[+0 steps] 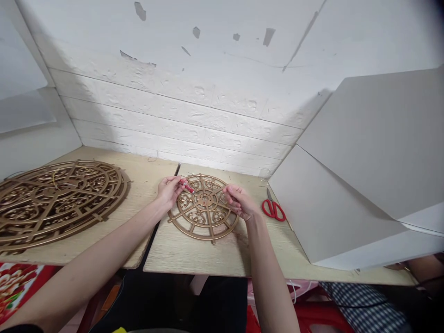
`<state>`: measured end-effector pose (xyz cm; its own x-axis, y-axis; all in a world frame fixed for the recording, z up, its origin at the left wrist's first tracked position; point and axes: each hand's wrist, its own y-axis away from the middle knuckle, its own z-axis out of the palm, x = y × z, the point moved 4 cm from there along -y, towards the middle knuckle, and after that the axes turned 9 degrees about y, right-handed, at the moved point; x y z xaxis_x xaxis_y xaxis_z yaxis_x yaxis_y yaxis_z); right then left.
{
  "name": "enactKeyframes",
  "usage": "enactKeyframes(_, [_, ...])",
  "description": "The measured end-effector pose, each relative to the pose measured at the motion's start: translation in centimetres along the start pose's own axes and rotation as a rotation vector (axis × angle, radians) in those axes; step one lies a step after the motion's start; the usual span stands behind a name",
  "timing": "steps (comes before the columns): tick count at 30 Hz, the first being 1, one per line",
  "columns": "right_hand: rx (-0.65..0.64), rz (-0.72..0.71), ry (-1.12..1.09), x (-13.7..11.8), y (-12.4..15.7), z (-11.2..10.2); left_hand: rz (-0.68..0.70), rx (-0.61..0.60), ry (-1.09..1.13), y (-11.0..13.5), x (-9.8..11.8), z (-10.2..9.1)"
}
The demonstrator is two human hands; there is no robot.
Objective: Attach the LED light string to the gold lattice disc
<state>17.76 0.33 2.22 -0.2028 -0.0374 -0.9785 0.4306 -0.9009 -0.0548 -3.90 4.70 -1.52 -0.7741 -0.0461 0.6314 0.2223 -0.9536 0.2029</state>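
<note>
The disc (204, 199) lies flat on the table (166, 259), probably so both hands stay free. Its hub sits between the two sets of fingers. The left hand (169, 190) has its fingers clamped on a red tube (188, 186) over the far left rim; the right hand (239, 200) curls over the right rim, whether closed on anything I can't tell. Scissors (273, 209) lie to the right, presumably for easy reach; a stack (65, 184) of similar openwork rests left.

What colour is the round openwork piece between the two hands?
Gold-bronze: the round openwork piece shows best in the head view.
</note>
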Motion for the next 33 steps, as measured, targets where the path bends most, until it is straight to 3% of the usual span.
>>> enactKeyframes(11, [-0.004, -0.104, -0.130, 0.2, -0.6, 0.9, -0.001, -0.009, -0.006, 0.2, 0.0, 0.2])
enactKeyframes(15, [0.071, -0.126, -0.125, 0.1, -0.8, 0.8, 0.002, -0.005, -0.009, 0.1, 0.1, 0.2])
enactKeyframes(23, [0.349, -0.147, -0.133, -0.1, -0.7, -0.9, -0.005, -0.009, -0.006, 0.1, 0.1, 0.2])
enactKeyframes(33, [0.339, -0.071, -0.027, 0.4, -1.0, -0.5, -0.001, -0.018, -0.010, -0.1, 0.0, 0.0])
